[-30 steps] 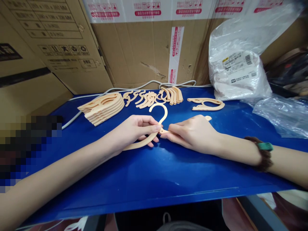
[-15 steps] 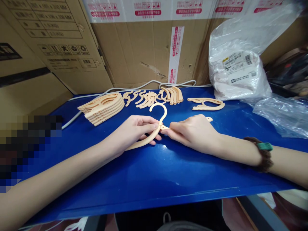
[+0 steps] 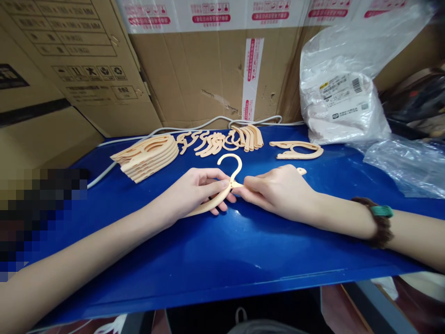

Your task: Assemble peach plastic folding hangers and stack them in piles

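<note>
My left hand (image 3: 194,190) is closed around a cream plastic hanger arm (image 3: 213,202), thumb on top near the hook's base. From that joint the curved hanger hook (image 3: 236,161) rises with its opening to the left. My right hand (image 3: 278,185) pinches a second hanger arm (image 3: 301,171), which mostly lies hidden under the fingers. Its near tip meets the base of the hook between both hands, and its far end shows behind my right knuckles. Whether the two parts are locked together I cannot tell.
A stack of folded hangers (image 3: 148,157) lies back left. Loose hooks (image 3: 212,143) and several curved arms (image 3: 248,138) are behind the hands. One folded hanger (image 3: 299,149) lies back right, near a plastic bag (image 3: 342,106). A white cable (image 3: 194,127) runs before the cardboard boxes (image 3: 194,79).
The right-hand arm's tip has moved in against the hook's base, and its hole is now covered. The fingers of my left hand have shifted slightly under the joint.
</note>
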Action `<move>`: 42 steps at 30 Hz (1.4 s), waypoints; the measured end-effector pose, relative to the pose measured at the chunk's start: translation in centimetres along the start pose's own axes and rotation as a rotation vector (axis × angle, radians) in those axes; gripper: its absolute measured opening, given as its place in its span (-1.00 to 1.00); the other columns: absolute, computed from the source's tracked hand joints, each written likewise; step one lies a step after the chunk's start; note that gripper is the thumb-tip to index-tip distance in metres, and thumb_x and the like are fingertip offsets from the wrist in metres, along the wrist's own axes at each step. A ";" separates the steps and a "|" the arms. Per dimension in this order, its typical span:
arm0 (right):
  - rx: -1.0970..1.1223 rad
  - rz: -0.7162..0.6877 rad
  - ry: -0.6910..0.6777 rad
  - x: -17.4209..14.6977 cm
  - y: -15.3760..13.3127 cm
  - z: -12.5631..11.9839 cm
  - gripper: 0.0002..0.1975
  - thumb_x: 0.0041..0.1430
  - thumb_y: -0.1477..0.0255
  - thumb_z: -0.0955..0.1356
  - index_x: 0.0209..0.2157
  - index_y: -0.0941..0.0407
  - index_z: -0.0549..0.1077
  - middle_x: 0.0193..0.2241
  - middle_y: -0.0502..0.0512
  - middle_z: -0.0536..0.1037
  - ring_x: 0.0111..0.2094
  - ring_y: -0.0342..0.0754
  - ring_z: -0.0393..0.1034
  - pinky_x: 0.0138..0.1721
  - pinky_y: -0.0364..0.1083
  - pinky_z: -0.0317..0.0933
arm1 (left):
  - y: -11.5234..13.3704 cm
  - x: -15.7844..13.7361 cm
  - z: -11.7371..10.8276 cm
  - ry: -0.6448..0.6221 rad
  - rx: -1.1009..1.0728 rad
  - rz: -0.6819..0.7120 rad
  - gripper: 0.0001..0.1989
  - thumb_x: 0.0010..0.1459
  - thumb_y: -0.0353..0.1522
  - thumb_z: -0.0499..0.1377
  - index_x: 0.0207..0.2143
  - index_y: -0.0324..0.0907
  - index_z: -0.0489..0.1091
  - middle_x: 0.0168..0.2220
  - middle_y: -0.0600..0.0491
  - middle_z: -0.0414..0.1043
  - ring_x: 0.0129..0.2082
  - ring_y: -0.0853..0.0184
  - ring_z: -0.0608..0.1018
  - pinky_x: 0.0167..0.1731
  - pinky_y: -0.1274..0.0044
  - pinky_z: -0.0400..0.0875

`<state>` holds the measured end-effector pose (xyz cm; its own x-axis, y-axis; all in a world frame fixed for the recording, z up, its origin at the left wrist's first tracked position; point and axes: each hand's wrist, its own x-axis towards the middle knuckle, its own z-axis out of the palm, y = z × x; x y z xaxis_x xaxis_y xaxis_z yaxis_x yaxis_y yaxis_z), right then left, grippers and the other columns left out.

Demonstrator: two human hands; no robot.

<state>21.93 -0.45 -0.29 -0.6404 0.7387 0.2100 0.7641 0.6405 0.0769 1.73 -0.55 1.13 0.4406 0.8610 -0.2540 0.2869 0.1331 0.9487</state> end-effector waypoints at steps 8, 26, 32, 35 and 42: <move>0.037 -0.031 0.030 0.0 0.7 -0.1 -0.49 0.39 0.19 0.10 -0.51 0.14 0.40 -0.64 0.03 0.41 -0.62 -0.15 0.19 -0.51 -0.12 -0.21 | 0.0 -0.6 0.1 0.008 0.448 0.194 -0.75 0.30 -0.21 0.02 -0.31 -0.20 0.34 -0.54 0.16 0.39 -0.63 0.47 0.39 -0.60 0.63 0.25; 0.132 -0.210 0.273 0.3 1.7 0.2 -0.63 0.35 0.20 0.24 -0.39 0.17 0.47 -0.28 0.16 0.50 -0.27 -0.03 0.27 -0.16 -0.02 0.06 | -1.0 -0.8 -0.6 0.195 1.311 0.482 -0.66 0.34 -0.13 -0.06 -0.30 -0.13 0.37 -0.60 0.14 0.39 -0.61 0.37 0.41 -0.58 0.56 -0.05; 0.081 -0.187 0.333 0.2 1.7 0.3 -0.67 0.33 0.19 0.26 -0.34 0.15 0.46 -0.30 0.15 0.48 -0.24 0.01 0.26 -0.14 0.00 0.06 | -1.0 -0.7 -0.5 0.196 1.309 0.469 -0.67 0.34 -0.15 -0.06 -0.27 -0.13 0.39 -0.59 0.14 0.40 -0.61 0.38 0.42 -0.57 0.57 -0.02; 0.036 -0.155 0.369 0.1 1.5 0.2 -0.65 0.31 0.14 0.26 -0.32 0.14 0.46 -0.35 0.12 0.49 -0.26 0.02 0.25 -0.15 0.01 0.02 | -0.9 -0.7 -0.5 0.202 1.316 0.474 -0.66 0.35 -0.15 -0.07 -0.27 -0.13 0.39 -0.58 0.13 0.42 -0.59 0.37 0.44 -0.57 0.57 -0.01; -0.063 -0.147 0.440 -0.1 1.3 0.1 -0.65 0.33 0.15 0.25 -0.34 0.13 0.47 -0.39 0.08 0.53 -0.30 0.01 0.27 -0.16 0.02 -0.04 | -0.9 -0.7 -0.4 0.204 1.332 0.450 -0.65 0.35 -0.16 -0.07 -0.26 -0.14 0.40 -0.59 0.12 0.40 -0.59 0.33 0.45 -0.58 0.55 -0.04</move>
<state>22.98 0.35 -0.26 -0.6585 0.4735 0.5850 0.6800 0.7073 0.1930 0.81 -1.11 0.50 0.6122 0.7749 0.1572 0.7817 -0.6231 0.0269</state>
